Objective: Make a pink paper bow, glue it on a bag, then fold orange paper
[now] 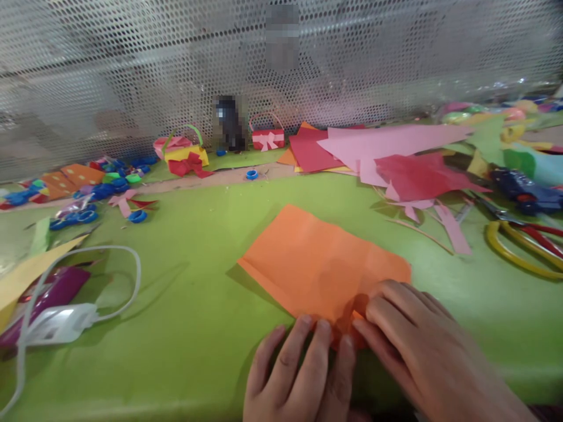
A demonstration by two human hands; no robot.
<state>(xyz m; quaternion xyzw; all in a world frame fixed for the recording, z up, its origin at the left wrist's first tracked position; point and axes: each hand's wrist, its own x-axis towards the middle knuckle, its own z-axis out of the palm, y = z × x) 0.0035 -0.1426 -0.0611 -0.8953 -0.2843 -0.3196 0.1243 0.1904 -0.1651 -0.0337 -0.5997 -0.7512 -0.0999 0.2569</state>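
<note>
Head view shows our left hand (299, 372) and right hand (422, 346) together at lower centre, fingertips pressing the near corner of the orange paper sheet (321, 264) flat on the green tabletop (185, 328) — thin, light, easily creased, we judge — best pinched at an edge.

Left hand (299, 375) & right hand (422, 346) bare, no rings, short nails.
</note>
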